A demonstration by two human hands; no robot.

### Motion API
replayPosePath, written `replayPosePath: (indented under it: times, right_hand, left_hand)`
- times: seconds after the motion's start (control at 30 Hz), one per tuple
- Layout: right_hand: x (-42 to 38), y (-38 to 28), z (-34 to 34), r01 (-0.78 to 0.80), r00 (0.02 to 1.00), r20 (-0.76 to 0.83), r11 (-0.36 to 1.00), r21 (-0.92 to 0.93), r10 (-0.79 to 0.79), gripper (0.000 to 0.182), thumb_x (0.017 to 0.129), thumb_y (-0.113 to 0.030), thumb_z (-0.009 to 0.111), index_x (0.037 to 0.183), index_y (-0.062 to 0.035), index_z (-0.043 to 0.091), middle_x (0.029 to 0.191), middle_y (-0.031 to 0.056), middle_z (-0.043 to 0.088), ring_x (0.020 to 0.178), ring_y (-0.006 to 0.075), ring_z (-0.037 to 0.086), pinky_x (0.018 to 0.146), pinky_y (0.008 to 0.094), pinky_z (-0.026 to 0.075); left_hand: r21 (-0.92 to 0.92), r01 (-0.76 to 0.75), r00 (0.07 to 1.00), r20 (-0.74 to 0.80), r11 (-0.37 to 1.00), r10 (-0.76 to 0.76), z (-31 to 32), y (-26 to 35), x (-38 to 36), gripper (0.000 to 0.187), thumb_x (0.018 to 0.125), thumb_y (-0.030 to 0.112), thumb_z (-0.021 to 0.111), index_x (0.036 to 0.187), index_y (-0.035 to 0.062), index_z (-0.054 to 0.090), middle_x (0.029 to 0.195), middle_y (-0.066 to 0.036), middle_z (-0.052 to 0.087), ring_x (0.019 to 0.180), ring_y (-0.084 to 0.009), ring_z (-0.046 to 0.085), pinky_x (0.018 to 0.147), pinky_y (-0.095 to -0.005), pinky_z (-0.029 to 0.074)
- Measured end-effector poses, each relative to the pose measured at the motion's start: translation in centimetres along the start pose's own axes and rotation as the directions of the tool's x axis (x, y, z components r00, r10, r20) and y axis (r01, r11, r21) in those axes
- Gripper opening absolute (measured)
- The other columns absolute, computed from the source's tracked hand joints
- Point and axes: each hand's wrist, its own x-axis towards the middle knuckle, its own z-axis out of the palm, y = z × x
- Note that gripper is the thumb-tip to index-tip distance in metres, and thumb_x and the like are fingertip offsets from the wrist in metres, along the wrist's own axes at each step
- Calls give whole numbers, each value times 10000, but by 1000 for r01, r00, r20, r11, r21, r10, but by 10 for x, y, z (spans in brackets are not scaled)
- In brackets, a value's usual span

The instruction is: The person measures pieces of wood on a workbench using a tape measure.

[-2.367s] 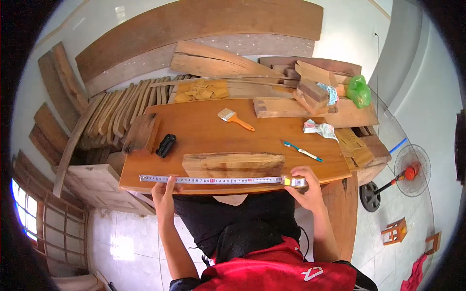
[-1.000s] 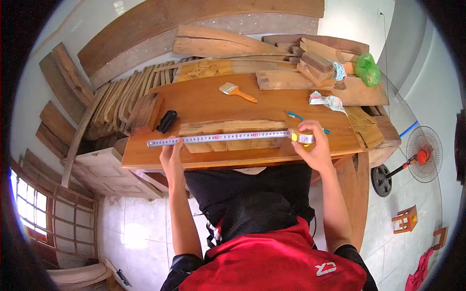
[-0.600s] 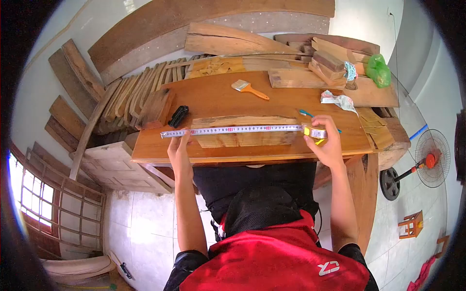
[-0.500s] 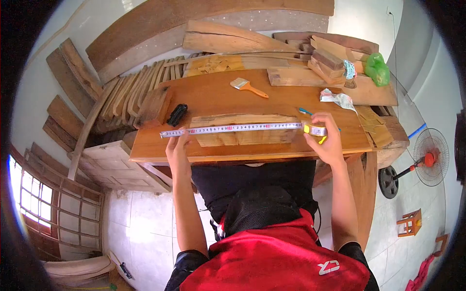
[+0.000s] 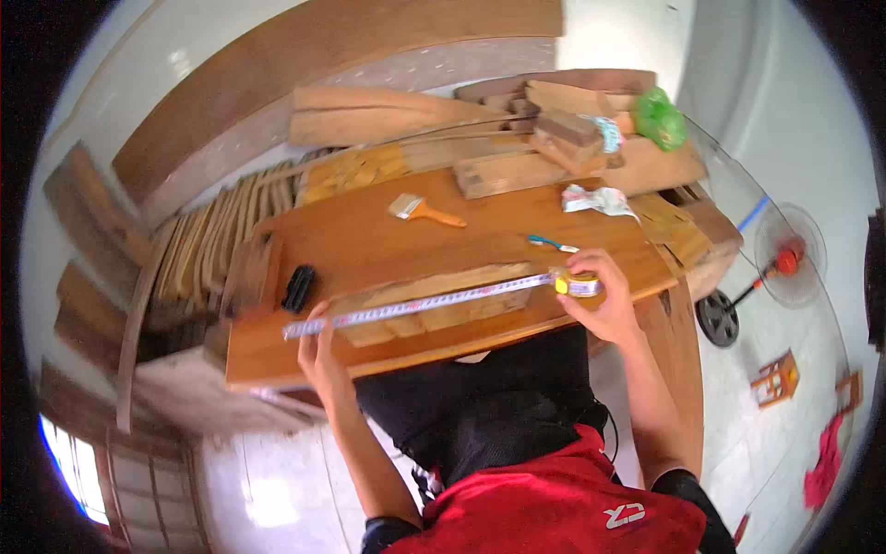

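A tape measure (image 5: 580,284) with a yellow and clear case sits in my right hand (image 5: 604,300), the fingers closed round it. Its pulled-out white blade (image 5: 443,300) runs leftward to my left hand (image 5: 323,360), which pinches it near the hook end. Beneath the blade, overlapped by it in this view, a rough-edged wooden board (image 5: 397,330) lies on the brown tabletop (image 5: 369,231). Beyond my left hand is a black object (image 5: 298,288), its kind unclear. A blue-handled brush or pen-like tool (image 5: 551,244) lies just past my right hand.
A paintbrush (image 5: 426,210) and a crumpled wrapper (image 5: 598,200) lie farther back on the table. Wood blocks (image 5: 565,138) and a green plastic bag (image 5: 661,120) are stacked behind. Many planks lean at left. A standing fan (image 5: 784,258) and small stool (image 5: 773,380) are at right.
The view has turned, so the table now looks tilted and lower on the left. Both hands keep hold of the extended tape measure over the board.
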Motion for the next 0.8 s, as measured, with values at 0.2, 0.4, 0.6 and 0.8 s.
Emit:
replayPosePath:
  times: [0.2,0.4,0.6,0.8]
  right_hand:
    - [-5,3,-5,-24,1000,17,1000,-13,24,362,747,-55,826,1030,-40,601,1091,128,617,1077,297,607,929,378,487]
    - [-6,3,0,-24,999,41,1000,-11,24,366,752,-55,829,1039,-32,602,1096,124,616,1084,295,603,933,379,488]
    - [-6,8,3,-25,999,41,1000,18,24,374,746,-51,834,1045,-40,610,1099,125,620,1091,288,603,946,380,485]
    - [-6,12,3,-36,999,11,999,8,36,373,748,-63,838,1056,-40,629,1109,126,625,1100,285,606,952,380,482]
  left_hand:
    - [-98,43,998,49,994,-39,8,13,-10,354,991,95,563,1288,-97,564,1335,-150,589,1186,-180,551,1066,-327,408]
    - [-118,88,996,16,989,-87,7,8,-17,376,989,118,580,1315,-68,568,1323,-128,598,1171,-167,562,1052,-310,407]
    - [-69,84,996,-27,994,-86,10,13,-18,366,988,168,611,1293,-34,604,1267,-108,629,1153,-173,579,1041,-348,424]
    - [-15,76,997,-30,997,-76,6,10,-19,357,988,184,623,1280,-20,618,1226,-106,642,1147,-169,575,1029,-351,429]
